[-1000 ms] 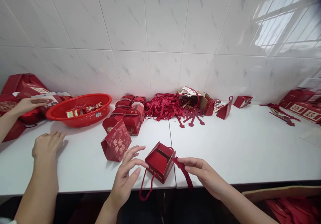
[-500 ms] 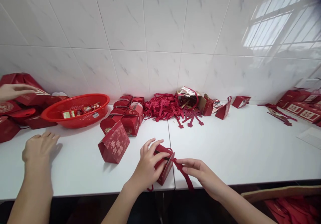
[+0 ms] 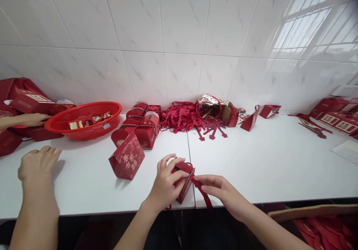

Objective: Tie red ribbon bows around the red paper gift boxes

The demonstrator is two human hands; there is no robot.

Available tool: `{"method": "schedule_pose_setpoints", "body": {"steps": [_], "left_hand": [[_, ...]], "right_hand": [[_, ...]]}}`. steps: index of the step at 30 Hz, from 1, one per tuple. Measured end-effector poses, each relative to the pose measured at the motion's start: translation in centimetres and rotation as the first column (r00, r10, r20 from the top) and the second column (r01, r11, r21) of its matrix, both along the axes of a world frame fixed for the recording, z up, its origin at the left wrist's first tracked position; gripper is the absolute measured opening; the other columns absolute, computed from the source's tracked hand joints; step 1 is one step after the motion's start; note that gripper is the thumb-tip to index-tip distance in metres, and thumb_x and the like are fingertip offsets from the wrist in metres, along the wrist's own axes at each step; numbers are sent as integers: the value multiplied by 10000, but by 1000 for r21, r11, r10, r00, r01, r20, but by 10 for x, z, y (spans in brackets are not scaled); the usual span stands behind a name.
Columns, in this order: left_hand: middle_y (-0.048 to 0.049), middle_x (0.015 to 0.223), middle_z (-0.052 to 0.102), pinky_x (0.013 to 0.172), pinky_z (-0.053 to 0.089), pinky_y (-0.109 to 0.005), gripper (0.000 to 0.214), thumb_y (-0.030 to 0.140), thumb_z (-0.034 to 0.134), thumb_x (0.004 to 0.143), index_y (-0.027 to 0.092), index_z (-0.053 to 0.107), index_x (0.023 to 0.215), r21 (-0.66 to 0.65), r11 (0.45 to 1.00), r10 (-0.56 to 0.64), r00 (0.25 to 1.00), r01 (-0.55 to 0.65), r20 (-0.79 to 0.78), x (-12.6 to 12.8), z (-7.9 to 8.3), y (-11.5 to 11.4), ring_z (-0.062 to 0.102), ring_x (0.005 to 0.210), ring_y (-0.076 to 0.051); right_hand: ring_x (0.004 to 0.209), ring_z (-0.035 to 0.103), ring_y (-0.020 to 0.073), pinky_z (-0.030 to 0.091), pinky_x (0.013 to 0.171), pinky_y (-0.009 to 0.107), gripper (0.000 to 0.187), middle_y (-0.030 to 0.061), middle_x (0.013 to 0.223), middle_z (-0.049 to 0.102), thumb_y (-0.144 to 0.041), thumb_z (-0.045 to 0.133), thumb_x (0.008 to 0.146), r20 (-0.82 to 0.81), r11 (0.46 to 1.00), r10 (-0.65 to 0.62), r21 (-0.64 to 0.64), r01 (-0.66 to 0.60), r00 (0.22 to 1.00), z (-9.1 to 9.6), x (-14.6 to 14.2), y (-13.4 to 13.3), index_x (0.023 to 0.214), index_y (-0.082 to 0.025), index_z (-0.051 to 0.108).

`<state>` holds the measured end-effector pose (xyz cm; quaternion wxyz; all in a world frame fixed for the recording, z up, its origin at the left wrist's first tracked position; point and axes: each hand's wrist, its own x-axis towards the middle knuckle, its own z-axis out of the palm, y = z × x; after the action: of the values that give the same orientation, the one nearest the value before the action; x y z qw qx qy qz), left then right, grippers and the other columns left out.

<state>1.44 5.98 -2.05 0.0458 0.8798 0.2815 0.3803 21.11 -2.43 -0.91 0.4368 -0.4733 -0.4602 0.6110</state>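
Near the table's front edge, my left hand (image 3: 163, 184) grips a small red gift box (image 3: 184, 194) from the left, fingers over its top. A dark red ribbon (image 3: 206, 197) comes off the box's right side and hangs down past the edge. My right hand (image 3: 223, 194) pinches this ribbon close to the box between thumb and fingers. Part of the box is hidden under my left fingers. To the left stands a closed red box (image 3: 127, 156) with pale lettering on its sloping face.
A co-worker's hands (image 3: 39, 164) are at the left, one by a red plastic basket (image 3: 84, 132) of sweets. Round-topped red boxes (image 3: 134, 117), heaped ribbons (image 3: 181, 117) and a tipped carton (image 3: 223, 112) line the wall. More boxes (image 3: 338, 123) stand right. An open carton (image 3: 310, 211) is below.
My hands keep their hold on the box and ribbon, with the right hand shifted slightly left. The co-worker's far hand has come down from the stacked boxes to the basket's side.
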Motion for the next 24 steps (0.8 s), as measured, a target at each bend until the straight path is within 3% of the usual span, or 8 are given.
{"method": "schedule_pose_setpoints", "body": {"steps": [3,7,9,13,17,21,24], "left_hand": [[-42,1060,621,927,393,-497,182,92,592,780,247,687,760,22,999,29,996,-31,87,-1,4,1,424,1139,-279],[-45,1029,610,930,417,-488,184,74,626,758,246,685,783,68,997,15,974,-31,226,3,20,0,442,1129,-266],[-43,1038,599,939,421,-479,190,69,642,746,250,683,792,104,994,-18,964,-10,266,5,32,-3,441,1136,-262],[-38,1064,585,960,409,-462,197,91,645,752,261,660,852,123,992,0,954,-39,298,3,44,-9,440,1144,-253],[-74,1156,556,985,390,-470,360,240,631,792,248,537,1139,-113,979,190,958,-169,215,-5,28,-2,469,1141,-254],[-87,1187,562,895,466,-412,382,369,539,842,227,458,1187,-457,861,321,936,-224,144,-5,3,11,553,1085,-239],[-68,1131,600,815,497,-388,404,384,527,839,245,437,1207,-542,800,358,930,-259,83,1,-8,14,609,994,-233]], "right_hand": [[1109,554,237,381,991,422,302,61,1176,629,-331,621,824,100,998,-29,60,23,995,-2,1,2,1116,-259,639],[1199,468,220,333,1035,420,286,48,1245,549,-309,591,841,281,930,-206,354,99,937,-1,-6,14,1126,-291,605],[1183,477,205,338,1036,391,233,52,1222,551,-293,585,847,273,890,-202,452,60,941,5,-15,22,1076,-278,627],[970,586,192,435,918,367,92,54,1014,637,-280,600,843,173,865,-130,501,27,976,23,-25,29,855,-231,677],[793,608,174,476,752,333,52,30,823,659,-247,632,831,35,819,-211,552,157,977,48,-8,10,809,-244,678],[657,578,163,454,609,313,120,20,704,639,-194,679,791,-47,716,-298,650,256,953,71,17,-27,868,-286,689],[578,542,161,449,621,351,80,17,618,606,-240,676,795,-92,684,-323,665,299,942,78,26,-48,858,-287,681]]}}
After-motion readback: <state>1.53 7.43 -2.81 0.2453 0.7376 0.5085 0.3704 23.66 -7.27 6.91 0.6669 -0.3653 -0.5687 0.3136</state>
